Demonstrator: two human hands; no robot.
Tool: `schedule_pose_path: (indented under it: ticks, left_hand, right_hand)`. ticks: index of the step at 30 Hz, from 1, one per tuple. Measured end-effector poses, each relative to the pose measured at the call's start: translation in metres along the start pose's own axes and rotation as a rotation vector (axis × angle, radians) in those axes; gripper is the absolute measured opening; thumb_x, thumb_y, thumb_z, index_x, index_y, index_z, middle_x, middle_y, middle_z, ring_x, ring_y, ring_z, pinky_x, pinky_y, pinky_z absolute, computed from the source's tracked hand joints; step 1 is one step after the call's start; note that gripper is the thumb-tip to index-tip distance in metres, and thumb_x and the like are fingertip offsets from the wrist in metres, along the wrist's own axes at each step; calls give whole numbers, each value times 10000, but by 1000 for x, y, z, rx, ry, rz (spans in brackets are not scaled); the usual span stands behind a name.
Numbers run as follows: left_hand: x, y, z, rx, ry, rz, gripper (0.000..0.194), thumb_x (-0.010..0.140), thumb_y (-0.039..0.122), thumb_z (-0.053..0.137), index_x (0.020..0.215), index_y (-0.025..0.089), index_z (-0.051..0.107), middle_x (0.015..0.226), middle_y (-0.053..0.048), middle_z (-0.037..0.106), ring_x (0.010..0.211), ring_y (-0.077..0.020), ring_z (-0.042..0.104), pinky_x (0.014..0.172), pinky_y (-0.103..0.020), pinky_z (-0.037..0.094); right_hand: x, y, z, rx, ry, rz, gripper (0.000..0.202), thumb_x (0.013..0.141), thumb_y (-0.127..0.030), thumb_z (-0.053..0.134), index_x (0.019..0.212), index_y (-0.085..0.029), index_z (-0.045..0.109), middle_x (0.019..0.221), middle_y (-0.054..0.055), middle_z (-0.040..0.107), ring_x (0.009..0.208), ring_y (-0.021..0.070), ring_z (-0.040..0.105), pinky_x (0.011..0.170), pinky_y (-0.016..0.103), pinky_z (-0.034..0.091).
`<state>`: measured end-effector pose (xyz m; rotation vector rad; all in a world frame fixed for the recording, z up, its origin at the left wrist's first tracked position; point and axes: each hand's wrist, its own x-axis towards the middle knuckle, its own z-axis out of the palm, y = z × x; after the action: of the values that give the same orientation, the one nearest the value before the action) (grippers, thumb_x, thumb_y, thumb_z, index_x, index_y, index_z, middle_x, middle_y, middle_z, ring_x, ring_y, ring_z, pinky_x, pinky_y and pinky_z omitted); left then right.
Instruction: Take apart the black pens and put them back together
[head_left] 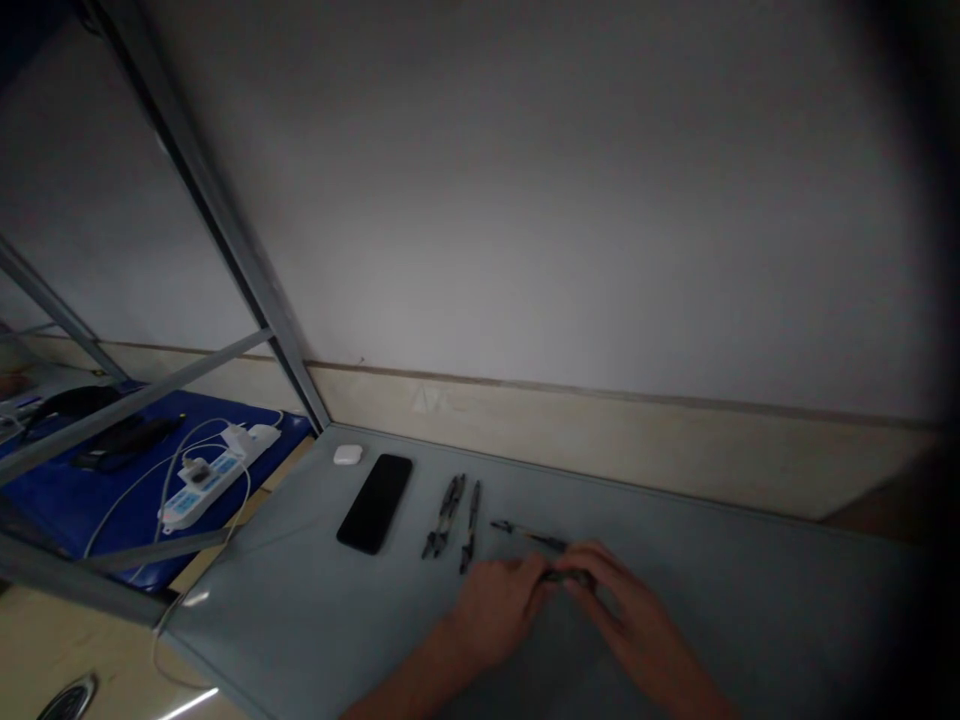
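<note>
My left hand [499, 605] and my right hand [626, 605] meet over a grey mat [750, 600], fingertips pinching a small dark pen part [564, 575] between them. Just beyond lies a thin pen refill [529, 535] on the mat. Left of it, three dark pens [454, 520] lie side by side. What exactly sits inside my fingers is mostly hidden and the picture is dim.
A black phone [375, 503] and a white earbud case [348, 455] lie at the mat's far left. Beyond a grey metal frame [225, 230], a white power strip [214, 470] with cables rests on a blue surface [67, 490]. A wall stands behind.
</note>
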<state>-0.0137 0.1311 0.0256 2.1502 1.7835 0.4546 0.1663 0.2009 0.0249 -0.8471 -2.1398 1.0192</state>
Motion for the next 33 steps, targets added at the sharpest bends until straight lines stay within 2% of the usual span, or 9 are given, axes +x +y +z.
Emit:
schedule_pose_path:
  ticks: [2, 7, 10, 12, 15, 19, 23, 33]
  left_hand:
    - [0, -1, 2, 25, 26, 12, 301, 1002, 382, 335, 1126, 225, 560, 984, -57, 710, 863, -218, 695, 712, -306, 518]
    - [3, -3, 15, 74, 75, 98, 289, 992, 358, 381, 1106, 199, 594, 1000, -69, 693, 935, -222, 657, 782, -327, 519]
    - [3, -3, 16, 105, 95, 156, 282, 997, 295, 365, 1114, 182, 595, 1025, -73, 680, 985, -221, 632, 847, -342, 508]
    - [2, -2, 12, 108, 94, 161, 280, 994, 269, 361, 1140, 187, 585, 1026, -68, 679, 970, -216, 638, 825, -334, 509]
    - [-1, 1, 5, 75, 65, 100, 310, 988, 362, 368, 1094, 204, 612, 947, -62, 700, 864, -204, 666, 729, -303, 502]
    - [-3, 2, 0, 45, 39, -38, 491, 952, 559, 354, 886, 199, 681, 832, -75, 722, 761, -202, 679, 663, -289, 467]
    - [-1, -2, -1, 55, 54, -120, 640, 912, 667, 318, 713, 190, 695, 721, -83, 718, 691, -218, 678, 617, -297, 439]
    - [-1, -12, -12, 44, 167, -190, 602, 968, 562, 289, 707, 190, 683, 673, -84, 684, 666, -208, 655, 628, -300, 406]
  right_hand:
    - [0, -5, -2, 8, -27, -4, 204, 927, -389, 480, 929, -283, 654, 990, 51, 671, 968, 244, 649, 865, 360, 518]
    - [-1, -5, 4, 21, -77, 128, 245, 937, -427, 460, 930, -254, 633, 903, 37, 697, 856, 229, 674, 773, 334, 527]
    - [-1, -1, 7, 16, -45, 153, 244, 913, -442, 495, 950, -249, 638, 909, 40, 712, 858, 234, 680, 788, 332, 523]
    - [-1, 0, 7, 9, -9, 166, 248, 906, -444, 498, 962, -249, 641, 884, 35, 714, 832, 231, 681, 751, 319, 525]
    - [-2, -2, 4, -6, 24, 178, 244, 903, -432, 492, 925, -242, 645, 831, 23, 705, 779, 217, 672, 671, 290, 511]
    - [-4, -4, 0, -21, 62, 175, 238, 902, -404, 484, 898, -233, 650, 804, 18, 698, 744, 204, 658, 619, 267, 486]
    - [-5, -2, 0, -32, 91, 172, 265, 915, -408, 464, 903, -220, 651, 784, 25, 687, 704, 200, 633, 580, 261, 459]
    - [-4, -4, -9, -25, 255, 211, 302, 923, -426, 461, 908, -187, 645, 854, 57, 695, 768, 200, 637, 631, 262, 459]
